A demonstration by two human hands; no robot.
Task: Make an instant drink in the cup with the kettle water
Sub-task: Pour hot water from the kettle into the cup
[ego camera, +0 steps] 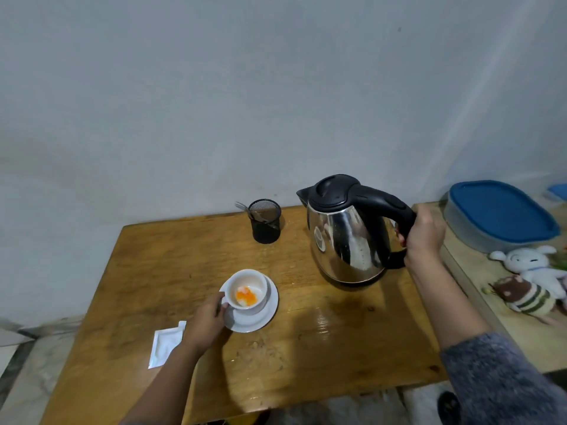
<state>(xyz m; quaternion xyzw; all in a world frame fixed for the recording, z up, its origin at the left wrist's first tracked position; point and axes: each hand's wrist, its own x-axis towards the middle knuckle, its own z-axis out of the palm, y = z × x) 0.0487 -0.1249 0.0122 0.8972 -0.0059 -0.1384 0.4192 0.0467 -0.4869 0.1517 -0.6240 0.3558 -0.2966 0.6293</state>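
Note:
A white cup [262, 279] stands on a white saucer [262, 317] near the middle of the wooden table [171, 265]. Orange and white powder [245, 294] lies in the cup's bottom. My left hand [207, 320] grips the cup at its left side, where the handle is hidden under the fingers. A steel kettle [346, 240] with a black lid and black handle stands upright at the table's right rear. My right hand [425, 233] is wrapped around the kettle's handle. An opened white sachet [164, 345] lies flat on the table left of my left wrist.
A black mesh holder [265, 223] with metal cutlery stands at the table's back edge by the wall. To the right, a lower surface carries a grey container with a blue lid [500, 214] and two soft toys [530, 280]. Floor shows past the table's left and front edges.

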